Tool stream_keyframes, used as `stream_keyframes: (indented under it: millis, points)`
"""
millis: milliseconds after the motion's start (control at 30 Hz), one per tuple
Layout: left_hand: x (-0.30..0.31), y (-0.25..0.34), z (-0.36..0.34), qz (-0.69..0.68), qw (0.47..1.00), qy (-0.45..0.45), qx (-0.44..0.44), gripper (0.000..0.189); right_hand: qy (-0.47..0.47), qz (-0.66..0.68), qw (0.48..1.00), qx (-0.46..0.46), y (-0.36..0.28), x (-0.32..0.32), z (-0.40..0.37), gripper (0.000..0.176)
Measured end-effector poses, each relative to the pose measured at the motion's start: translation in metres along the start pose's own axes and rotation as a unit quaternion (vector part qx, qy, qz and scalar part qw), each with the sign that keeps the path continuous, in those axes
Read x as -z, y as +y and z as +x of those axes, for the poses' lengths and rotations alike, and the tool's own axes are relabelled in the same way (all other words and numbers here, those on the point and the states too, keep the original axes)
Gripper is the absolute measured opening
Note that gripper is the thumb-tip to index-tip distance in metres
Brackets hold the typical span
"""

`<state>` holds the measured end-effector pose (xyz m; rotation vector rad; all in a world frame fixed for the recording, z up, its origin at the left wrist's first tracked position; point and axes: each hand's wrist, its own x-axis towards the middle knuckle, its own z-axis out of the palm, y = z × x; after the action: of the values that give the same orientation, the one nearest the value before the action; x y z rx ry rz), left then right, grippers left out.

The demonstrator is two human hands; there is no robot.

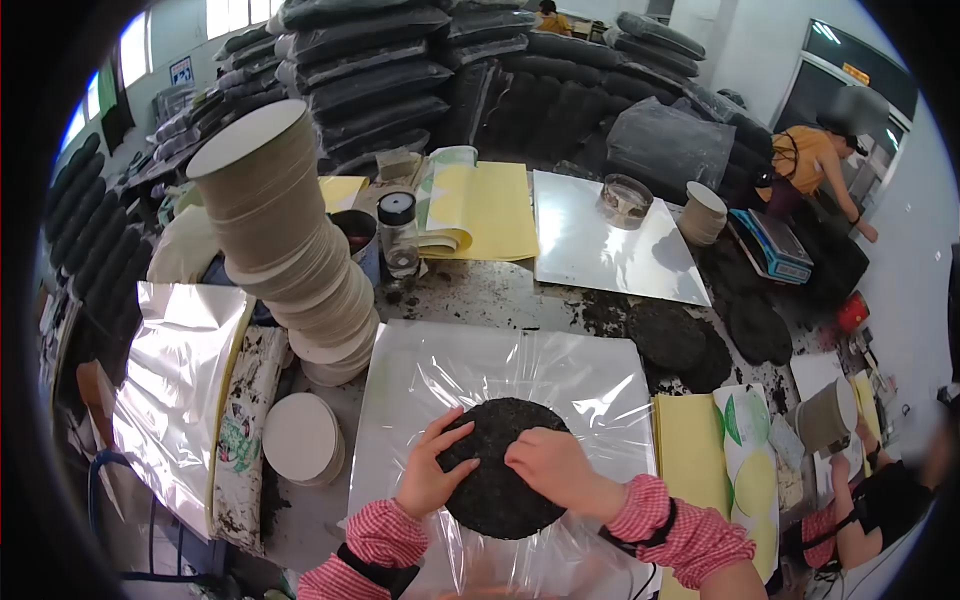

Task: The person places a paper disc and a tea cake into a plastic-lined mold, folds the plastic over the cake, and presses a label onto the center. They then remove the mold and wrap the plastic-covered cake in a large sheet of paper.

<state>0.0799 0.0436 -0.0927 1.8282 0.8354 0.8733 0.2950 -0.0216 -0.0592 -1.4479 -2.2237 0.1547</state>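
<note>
Both hands rest on a dark pressed cake in the near middle of the table.

The clear plastic sheet lies under the cake with bare margin on its far, left and right sides. A leaning stack of cardboard discs crowds the sheet's far-left corner, and a foil bag lies further left. Yellow paper butts the sheet's right edge. The left hand lies wide, fingers spread over the cake's left rim. The right hand lies palm-down on top, fingers loosely bent, gripping nothing.
</note>
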Motion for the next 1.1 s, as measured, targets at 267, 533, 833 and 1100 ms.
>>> stream_keyframes:
  millis: [267, 533, 833, 1100]
  points:
    - [-0.021, 0.008, 0.011, 0.149, 0.987, 0.019, -0.049, 0.039, -0.145, 0.000, 0.988, 0.059, 0.011, -0.001, -0.013, 0.089]
    - [-0.001, 0.047, 0.040, 0.385, 0.839, -0.380, -0.064, 0.116, -0.187, 0.019, 0.982, 0.030, 0.009, -0.012, -0.013, 0.106]
    - [-0.045, -0.001, 0.038, 0.503, 0.815, -0.282, -0.054, 0.110, -0.106, -0.152, 0.982, -0.031, 0.013, -0.068, -0.021, 0.075]
    - [-0.010, 0.034, 0.002, 0.401, 0.831, -0.317, -0.220, 0.023, -0.221, -0.134, 0.966, -0.011, 0.002, 0.011, -0.019, 0.024]
